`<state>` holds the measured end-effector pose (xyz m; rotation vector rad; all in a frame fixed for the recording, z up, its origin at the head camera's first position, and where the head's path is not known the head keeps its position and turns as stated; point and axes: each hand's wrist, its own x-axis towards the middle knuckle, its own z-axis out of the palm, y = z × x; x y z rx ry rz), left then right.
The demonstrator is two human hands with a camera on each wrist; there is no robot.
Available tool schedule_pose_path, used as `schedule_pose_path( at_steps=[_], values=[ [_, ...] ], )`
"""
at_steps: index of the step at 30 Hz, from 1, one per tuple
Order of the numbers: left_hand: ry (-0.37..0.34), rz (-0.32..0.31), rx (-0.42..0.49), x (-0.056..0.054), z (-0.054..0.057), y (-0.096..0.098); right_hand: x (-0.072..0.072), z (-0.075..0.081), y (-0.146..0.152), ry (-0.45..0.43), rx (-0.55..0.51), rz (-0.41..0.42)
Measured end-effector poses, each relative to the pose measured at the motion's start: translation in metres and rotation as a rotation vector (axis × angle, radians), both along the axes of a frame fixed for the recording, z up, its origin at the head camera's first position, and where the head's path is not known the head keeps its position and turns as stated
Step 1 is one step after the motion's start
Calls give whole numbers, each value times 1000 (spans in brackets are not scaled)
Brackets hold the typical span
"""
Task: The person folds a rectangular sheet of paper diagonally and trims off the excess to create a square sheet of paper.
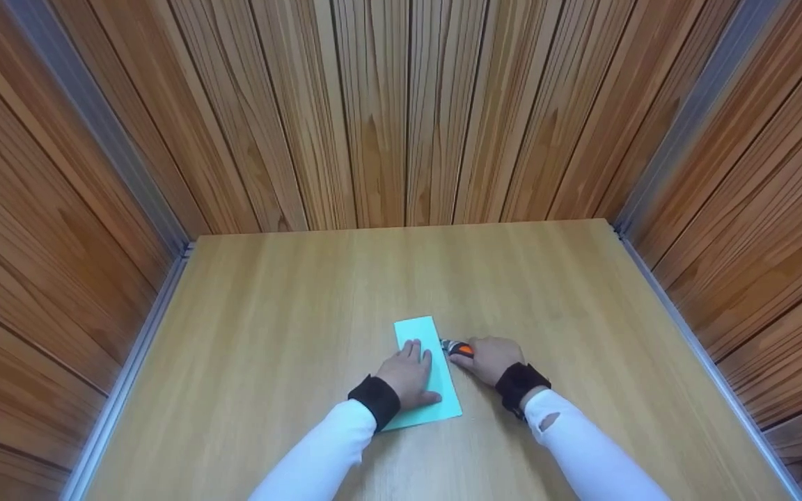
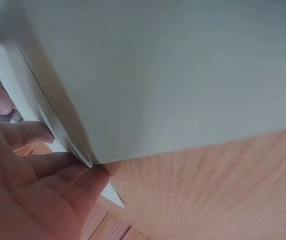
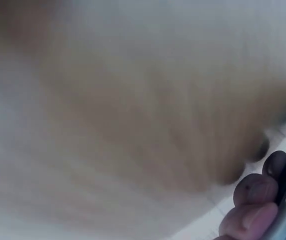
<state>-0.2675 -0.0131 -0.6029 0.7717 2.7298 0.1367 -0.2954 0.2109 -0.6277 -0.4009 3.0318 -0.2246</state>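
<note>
A narrow turquoise sheet of paper [image 1: 415, 417] lies on the table, its long side running away from me. In the left wrist view the paper [image 2: 172, 85] looks pale and shows more than one layer along its edge, as if folded. My left hand [image 1: 408, 379] presses flat on it with the fingers spread. At the paper's right edge, my right hand [image 1: 495, 358] grips a utility knife [image 1: 458, 348] with a black and orange handle, its metal tip pointing left at that edge. Curled fingers [image 3: 255, 192] round the handle show in the blurred right wrist view.
The light wooden table [image 1: 269, 313] stretches out around the paper. Plank walls [image 1: 373, 111] close it in at the back and on both sides, with grey metal rails [image 1: 129, 376] along the side edges.
</note>
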Motion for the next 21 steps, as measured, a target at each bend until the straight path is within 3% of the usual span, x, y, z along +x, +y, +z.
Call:
schedule_pose_path(
  at_steps=[9, 21],
  values=[
    [-14, 1, 2, -2, 1, 0, -4, 3, -2, -30, -25, -9],
    [18, -21, -21, 0, 0, 0, -4, 1, -3, 31, 1, 0]
  ],
)
